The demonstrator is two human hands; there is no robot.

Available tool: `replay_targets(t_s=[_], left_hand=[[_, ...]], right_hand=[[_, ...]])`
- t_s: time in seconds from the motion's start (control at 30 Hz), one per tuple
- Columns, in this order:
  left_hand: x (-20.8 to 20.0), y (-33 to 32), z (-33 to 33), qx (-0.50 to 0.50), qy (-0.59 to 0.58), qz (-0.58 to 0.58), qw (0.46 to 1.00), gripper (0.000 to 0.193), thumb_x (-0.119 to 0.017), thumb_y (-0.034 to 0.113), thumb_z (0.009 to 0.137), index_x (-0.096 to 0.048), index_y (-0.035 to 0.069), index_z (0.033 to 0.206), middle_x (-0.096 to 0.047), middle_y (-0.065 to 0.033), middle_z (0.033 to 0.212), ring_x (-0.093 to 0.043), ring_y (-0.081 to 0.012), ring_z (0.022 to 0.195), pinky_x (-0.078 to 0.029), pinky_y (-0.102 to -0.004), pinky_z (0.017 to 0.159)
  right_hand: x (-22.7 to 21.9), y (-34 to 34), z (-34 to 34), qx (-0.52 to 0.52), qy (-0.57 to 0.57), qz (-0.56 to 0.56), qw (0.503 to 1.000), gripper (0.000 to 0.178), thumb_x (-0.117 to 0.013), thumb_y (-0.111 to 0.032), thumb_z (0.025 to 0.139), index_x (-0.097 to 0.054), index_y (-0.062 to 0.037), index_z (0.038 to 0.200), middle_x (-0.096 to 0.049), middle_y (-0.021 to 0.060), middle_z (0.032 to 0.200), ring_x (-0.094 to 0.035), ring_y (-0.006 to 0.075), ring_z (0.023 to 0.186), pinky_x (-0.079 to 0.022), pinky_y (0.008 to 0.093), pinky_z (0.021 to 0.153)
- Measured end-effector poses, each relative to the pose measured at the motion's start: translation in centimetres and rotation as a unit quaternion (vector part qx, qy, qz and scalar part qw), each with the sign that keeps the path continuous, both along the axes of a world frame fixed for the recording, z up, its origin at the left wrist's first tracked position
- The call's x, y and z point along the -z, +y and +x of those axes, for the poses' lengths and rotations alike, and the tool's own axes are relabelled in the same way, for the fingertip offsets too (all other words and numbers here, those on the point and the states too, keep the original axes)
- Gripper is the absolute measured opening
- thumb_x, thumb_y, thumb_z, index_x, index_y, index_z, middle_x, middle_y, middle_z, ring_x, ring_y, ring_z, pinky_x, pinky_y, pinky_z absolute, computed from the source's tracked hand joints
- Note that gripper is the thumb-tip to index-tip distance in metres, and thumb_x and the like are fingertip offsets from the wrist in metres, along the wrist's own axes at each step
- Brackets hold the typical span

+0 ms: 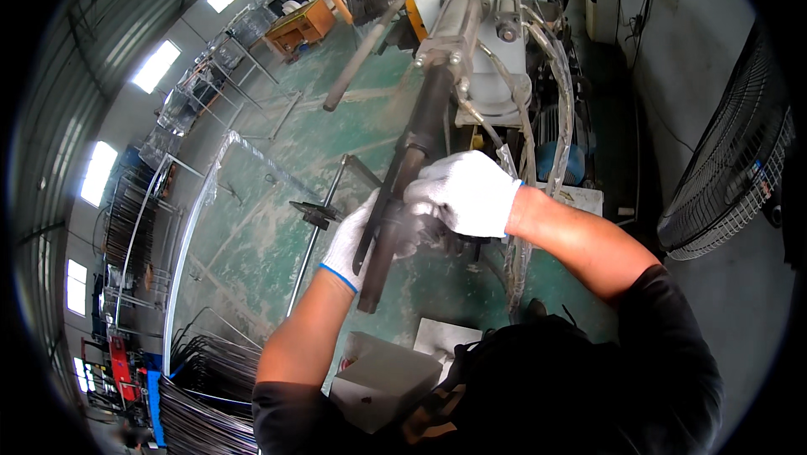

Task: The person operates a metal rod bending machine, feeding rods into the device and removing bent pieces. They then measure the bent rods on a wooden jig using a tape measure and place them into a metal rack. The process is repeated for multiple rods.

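A dark metal shaft runs toward me from the hydraulic cylinder of a machine, with a flat slotted bar along its left side. My left hand, in a white knitted glove with a blue cuff edge, is wrapped round the shaft from the left and below; its fingertips show smeared on the far side. My right hand, gloved the same way, is closed against the shaft's right side, fingers curled inward. Whatever is in it is hidden. Below the right hand a dark part is blurred.
Plastic-wrapped hoses hang right of the shaft, near a blue motor. A large fan stands at the right wall. A metal stand rises at left, with bundled rods lower left. White boxes lie below.
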State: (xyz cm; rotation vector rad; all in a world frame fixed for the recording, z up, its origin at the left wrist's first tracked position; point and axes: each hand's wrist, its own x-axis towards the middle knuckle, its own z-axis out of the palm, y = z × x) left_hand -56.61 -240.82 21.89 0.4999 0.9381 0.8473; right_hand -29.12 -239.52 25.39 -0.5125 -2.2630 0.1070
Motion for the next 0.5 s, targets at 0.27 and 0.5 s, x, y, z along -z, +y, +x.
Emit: replay_targets(t_s=[0.27,0.5], left_hand=[[-1.4,-0.6,0.3,0.055,-0.021,0.015,0.998,0.040,-0.056,0.040,0.116,-0.070,0.005,0.129,-0.078,-0.0166,0.105,-0.078,-0.0316,0.080,-0.065,-0.0399,0.060],[-1.1,0.0,1.0,0.044,-0.022,-0.022,0.999,0.041,-0.059,0.045,0.114,-0.071,0.006,0.121,-0.077,-0.0144,0.095,-0.074,-0.0294,0.069,-0.059,-0.0382,0.051]], right_hand=[[-4.0,2.1,-1.5,-0.044,-0.131,0.139,0.981,0.004,-0.069,-0.014,0.079,-0.065,-0.0159,0.080,-0.065,0.0038,0.081,-0.068,0.0299,0.085,-0.054,0.0427,0.077],[-4.2,3.1,-1.5,-0.062,-0.169,0.130,0.975,0.006,-0.071,-0.012,0.078,-0.068,-0.0162,0.081,-0.067,0.0047,0.079,-0.071,0.0328,0.082,-0.057,0.0458,0.074]])
